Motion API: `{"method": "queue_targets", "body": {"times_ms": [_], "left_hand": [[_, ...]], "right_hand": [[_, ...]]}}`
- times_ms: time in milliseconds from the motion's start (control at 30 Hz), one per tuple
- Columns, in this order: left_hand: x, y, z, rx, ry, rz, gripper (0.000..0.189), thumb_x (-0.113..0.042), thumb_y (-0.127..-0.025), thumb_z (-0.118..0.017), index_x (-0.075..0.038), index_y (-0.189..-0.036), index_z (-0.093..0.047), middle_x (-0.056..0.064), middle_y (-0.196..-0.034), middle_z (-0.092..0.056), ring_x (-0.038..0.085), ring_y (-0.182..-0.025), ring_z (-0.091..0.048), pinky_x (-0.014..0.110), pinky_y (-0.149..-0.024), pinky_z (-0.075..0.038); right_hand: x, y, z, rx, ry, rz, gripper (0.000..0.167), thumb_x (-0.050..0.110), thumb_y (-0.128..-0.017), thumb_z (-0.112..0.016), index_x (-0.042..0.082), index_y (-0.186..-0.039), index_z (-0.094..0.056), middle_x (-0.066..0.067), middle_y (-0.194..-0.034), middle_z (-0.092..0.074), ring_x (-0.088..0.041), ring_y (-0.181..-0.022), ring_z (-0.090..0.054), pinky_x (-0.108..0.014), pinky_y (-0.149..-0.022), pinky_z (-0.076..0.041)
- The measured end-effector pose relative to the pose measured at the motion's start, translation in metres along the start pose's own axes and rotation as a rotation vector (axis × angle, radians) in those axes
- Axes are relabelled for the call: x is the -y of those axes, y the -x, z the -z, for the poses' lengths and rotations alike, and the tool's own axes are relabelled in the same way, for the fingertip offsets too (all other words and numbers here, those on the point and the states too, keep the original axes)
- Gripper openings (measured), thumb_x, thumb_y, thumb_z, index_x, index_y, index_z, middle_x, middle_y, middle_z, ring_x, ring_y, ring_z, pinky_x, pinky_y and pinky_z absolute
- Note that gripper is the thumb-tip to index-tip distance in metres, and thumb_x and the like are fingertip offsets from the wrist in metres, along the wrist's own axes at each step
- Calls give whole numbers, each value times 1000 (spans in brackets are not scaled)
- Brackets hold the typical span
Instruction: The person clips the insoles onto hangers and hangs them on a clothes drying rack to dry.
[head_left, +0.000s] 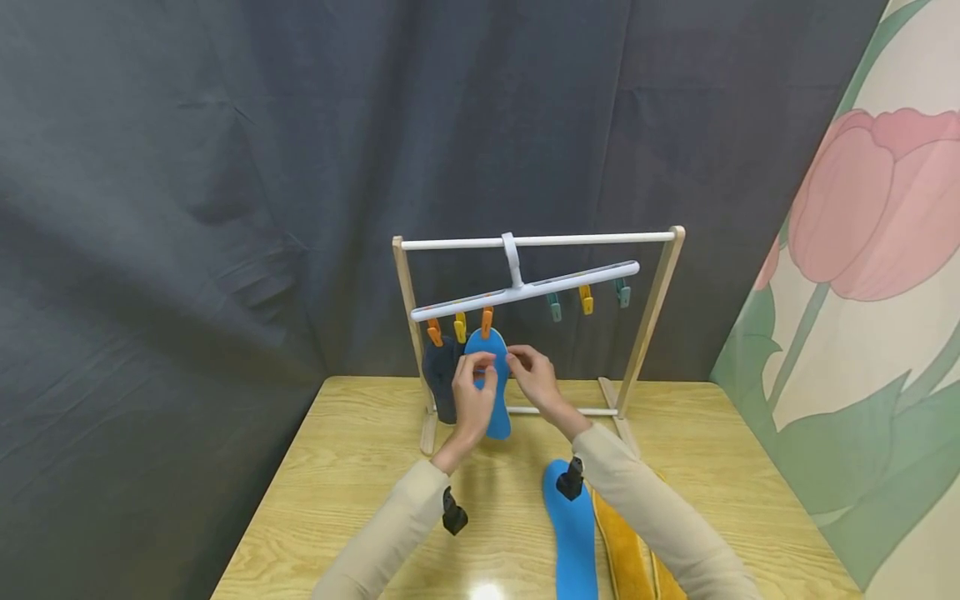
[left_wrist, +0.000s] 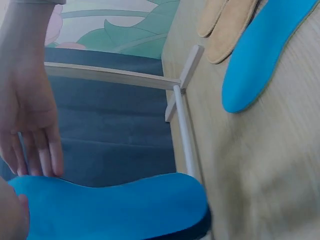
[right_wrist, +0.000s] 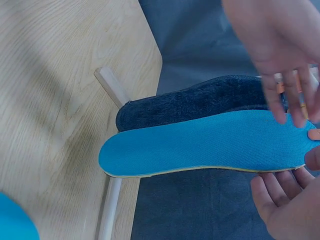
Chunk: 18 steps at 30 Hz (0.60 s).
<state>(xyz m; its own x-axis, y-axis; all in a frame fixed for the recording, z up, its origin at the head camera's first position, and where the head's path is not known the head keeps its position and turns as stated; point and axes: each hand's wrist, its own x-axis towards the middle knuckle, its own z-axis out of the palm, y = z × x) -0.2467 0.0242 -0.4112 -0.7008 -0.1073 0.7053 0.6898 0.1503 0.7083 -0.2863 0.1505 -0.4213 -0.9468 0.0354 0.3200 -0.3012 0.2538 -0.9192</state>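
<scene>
A blue insole (head_left: 498,408) hangs upright from an orange clothespin (head_left: 487,321) on a white hanger (head_left: 525,290). My left hand (head_left: 474,400) is in front of its upper part, fingers loosely bent. At its right edge is my right hand (head_left: 534,379); in the right wrist view the fingers (right_wrist: 277,190) lie along that edge near the clothespin. Both hands hold nothing visible. Beside it on the left hangs a dark fuzzy insole (right_wrist: 195,102), clipped by an orange clothespin (head_left: 434,333) and a yellow clothespin (head_left: 460,327).
The hanger tilts, left end low, on a wooden rack (head_left: 652,325). Several clothespins, including a yellow clothespin (head_left: 586,300), hang at its right. A second blue insole (head_left: 573,533) and mustard fuzzy insoles (head_left: 622,546) lie on the table (head_left: 337,467), partly under my right arm.
</scene>
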Motion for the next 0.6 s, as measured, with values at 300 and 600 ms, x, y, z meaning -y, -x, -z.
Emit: {"method": "queue_targets", "body": {"times_ms": [300,600], "left_hand": [[-19,-19,-16,61,43,-42,15,16,-92,-53,13,-105,-61,29,-102,-60,41,-94,-59,48,-80,-52],[3,-33,-35,186,49,25,21,5,-98,-53,8,-118,-59,26,-114,-61,39,-105,-61,46,-87,-53]], "right_hand": [[-4,6,3,42,27,-77,30,14,-104,-52,-4,-127,-60,-22,-119,-64,-35,-106,-63,-43,-89,-53],[12,21,10,80,13,-53,29,3,-102,-52,-11,-126,-58,-25,-116,-64,-36,-106,-62,-41,-87,-54]]}}
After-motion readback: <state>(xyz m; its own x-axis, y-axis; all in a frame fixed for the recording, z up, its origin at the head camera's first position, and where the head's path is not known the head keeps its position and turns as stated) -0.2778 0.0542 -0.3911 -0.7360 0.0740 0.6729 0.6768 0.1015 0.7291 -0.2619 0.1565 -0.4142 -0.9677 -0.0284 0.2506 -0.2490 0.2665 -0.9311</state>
